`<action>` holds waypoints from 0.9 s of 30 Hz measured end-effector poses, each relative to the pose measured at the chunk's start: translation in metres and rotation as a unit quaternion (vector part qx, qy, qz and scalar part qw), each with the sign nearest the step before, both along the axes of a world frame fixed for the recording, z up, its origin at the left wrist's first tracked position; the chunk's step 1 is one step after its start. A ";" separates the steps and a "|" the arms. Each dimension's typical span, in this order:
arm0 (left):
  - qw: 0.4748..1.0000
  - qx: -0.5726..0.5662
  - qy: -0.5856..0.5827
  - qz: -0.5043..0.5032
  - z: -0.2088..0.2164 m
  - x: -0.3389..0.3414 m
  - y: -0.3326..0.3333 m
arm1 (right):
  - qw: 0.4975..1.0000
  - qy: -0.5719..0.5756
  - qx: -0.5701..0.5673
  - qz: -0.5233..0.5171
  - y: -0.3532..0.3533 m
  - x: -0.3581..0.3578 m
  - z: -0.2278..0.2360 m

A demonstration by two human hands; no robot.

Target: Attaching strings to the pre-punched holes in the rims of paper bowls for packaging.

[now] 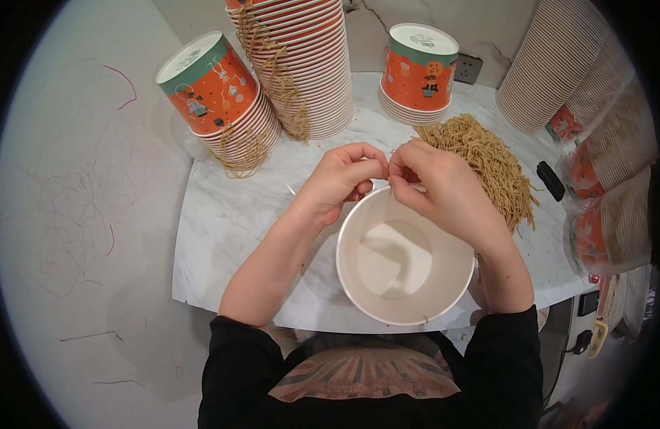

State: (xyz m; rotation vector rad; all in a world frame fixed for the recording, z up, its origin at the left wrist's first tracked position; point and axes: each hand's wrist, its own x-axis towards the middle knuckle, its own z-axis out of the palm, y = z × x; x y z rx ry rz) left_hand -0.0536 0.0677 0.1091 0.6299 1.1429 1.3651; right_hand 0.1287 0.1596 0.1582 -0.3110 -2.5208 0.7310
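Observation:
A white paper bucket [450, 293] stands in front of me, its mouth facing up and its inside showing. At its far rim my left hand [344, 175] and my right hand [434, 179] meet, fingertips nearly touching. Both are closed in a pinch. A short bit of thin tan cord [391, 184] shows beneath the right fingertips; what the left fingers grip is hidden. Small cord ends stick out at the bucket's right and near rim. Beside my right hand lies a loose heap of tan cords [491, 161].
Orange-and-green paper buckets stand upside down in a leaning stack [215, 89], a tall stack [319, 71] and a short stack [419, 71]. Cords hang on the two left stacks. Wrapped bucket stacks [609, 222] line the right, near a black object [550, 181]. A wall [80, 214] borders the marble-patterned table [223, 236].

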 end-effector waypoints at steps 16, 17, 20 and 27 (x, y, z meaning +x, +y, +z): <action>0.995 0.059 -0.053 0.055 0.001 0.013 0.002 | 0.993 0.026 -0.105 -0.046 0.009 -0.004 -0.003; 0.995 0.059 -0.053 0.054 0.001 0.013 0.002 | 0.993 0.026 -0.104 -0.046 0.011 -0.004 -0.002; 0.994 0.038 -0.092 0.043 0.001 0.011 0.004 | 0.993 0.027 -0.109 -0.030 0.014 -0.003 -0.002; 0.979 0.035 -0.196 -0.050 -0.011 -0.001 0.006 | 0.997 0.014 -0.063 -0.033 0.009 -0.006 0.000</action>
